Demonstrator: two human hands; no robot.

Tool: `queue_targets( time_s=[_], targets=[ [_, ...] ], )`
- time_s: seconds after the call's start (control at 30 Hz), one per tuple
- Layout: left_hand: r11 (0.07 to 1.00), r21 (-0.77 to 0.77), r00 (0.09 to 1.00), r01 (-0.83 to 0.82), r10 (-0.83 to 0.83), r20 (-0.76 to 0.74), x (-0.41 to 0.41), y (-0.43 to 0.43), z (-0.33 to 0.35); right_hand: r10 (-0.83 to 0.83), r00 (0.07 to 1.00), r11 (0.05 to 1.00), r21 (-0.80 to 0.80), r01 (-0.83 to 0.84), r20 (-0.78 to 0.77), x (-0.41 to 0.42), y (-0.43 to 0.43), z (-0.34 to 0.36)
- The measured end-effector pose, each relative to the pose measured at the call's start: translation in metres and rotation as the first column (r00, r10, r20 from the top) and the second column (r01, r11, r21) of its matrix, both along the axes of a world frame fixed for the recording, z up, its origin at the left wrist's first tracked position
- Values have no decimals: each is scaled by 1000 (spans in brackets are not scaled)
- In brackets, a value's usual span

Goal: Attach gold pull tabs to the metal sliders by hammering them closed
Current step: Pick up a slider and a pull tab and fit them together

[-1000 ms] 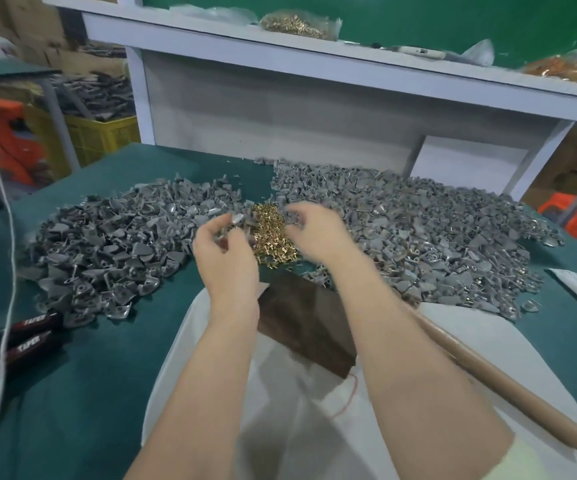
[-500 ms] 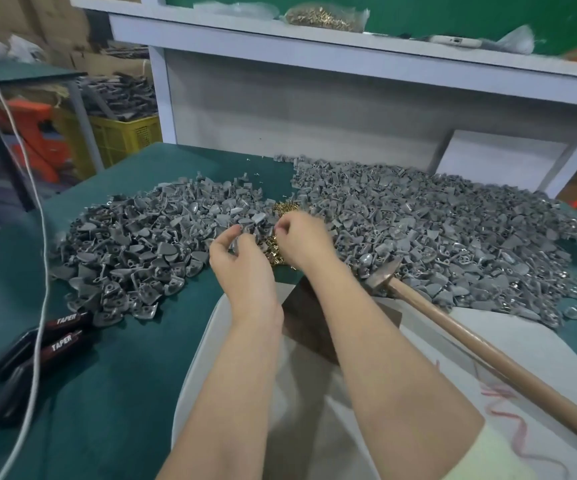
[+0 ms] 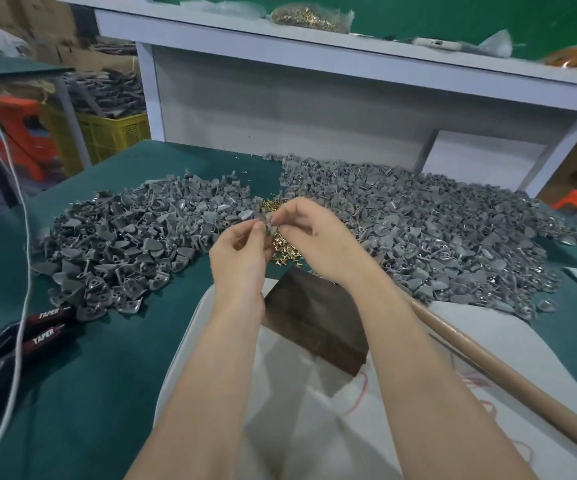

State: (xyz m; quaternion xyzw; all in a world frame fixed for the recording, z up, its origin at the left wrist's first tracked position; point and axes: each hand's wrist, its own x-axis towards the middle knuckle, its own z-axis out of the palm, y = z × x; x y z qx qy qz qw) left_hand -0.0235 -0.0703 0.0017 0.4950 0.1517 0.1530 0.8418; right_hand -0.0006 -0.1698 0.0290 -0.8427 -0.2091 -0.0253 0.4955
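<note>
Both grips are narrow: the left hand [image 3: 238, 252] and right hand [image 3: 318, 237] pinch one small grey slider [image 3: 270, 226] between fingertips, forearms stretched over a dark block [image 3: 311, 323]. Just below them glint the gold pull tabs [image 3: 285, 250], between grey slider heaps [image 3: 124, 244] on the green surface [image 3: 89, 375]. A hammer handle [image 3: 488, 368] lies to the right.

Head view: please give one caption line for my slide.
Left hand and right hand pinch one grey slider above the gold pull tabs, near a dark block.
</note>
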Motion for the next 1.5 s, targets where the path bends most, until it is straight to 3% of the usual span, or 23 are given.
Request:
queue_targets(
  time_s=[0.07, 0.17, 0.3, 0.43, 0.53, 0.67, 0.77, 0.87, 0.93, 1.03, 1.13, 1.2, 1.3, 1.5],
  targets=[
    [997, -37, 997, -70, 71, 35, 1, 3, 0, -107, 994, 993, -46, 106, -13, 9, -1, -4],
    [991, -58, 992, -117, 120, 51, 1, 3, 1, -317, 948, 855, -425, 296, 21, 31, 1, -18],
    [992, -76, 994, -96, 100, 48, 1, 1, -1, -340, 927, 643, -758, 107, -157, 64, 21, -32],
    [992, -99, 997, -74, 77, 23, 1, 0, -1, -355, 920, 501, -865, 40, -163, 76, 30, -34],
    [995, -82, 998, -58, 58, 4, 0, 0, 0, -343, 932, 559, -822, 106, -113, 78, 32, -37],
    [997, 18, 997, -69, 69, 32, -1, 0, 1, -399, 911, 562, -813, 150, -108, 75, 28, -32],
    [974, 211, 992, -86, 65, 104, -3, -5, 2, -435, 898, 750, -580, 319, -69, 66, 13, -18],
    [917, 398, 985, -23, -46, 164, -5, -11, 3, -384, 916, 905, -241, 349, -115, 39, -14, -1],
    [831, 556, 973, 12, -138, 186, -9, -16, 1, -368, 923, 929, -86, 360, -110, 18, -34, 5],
    [625, 778, 943, 62, -293, 160, -15, -26, -1, -344, 924, 930, 72, 360, -169, -15, -65, 0],
    [260, 957, 918, 128, -396, -15, -19, -31, -4, -304, 920, 920, 175, 351, -247, -39, -86, -13],
    [94, 982, 909, 161, -401, -111, -20, -32, -4, -291, 920, 915, 204, 348, -264, -46, -91, -20],
    [34, 978, 905, 205, -386, -177, -19, -32, -7, -310, 920, 902, 232, 365, -241, -44, -89, -27],
    [9, 979, 920, 203, -343, -188, -16, -29, -9, -379, 921, 921, 63, 385, -88, -39, -84, -35]
  ],
)
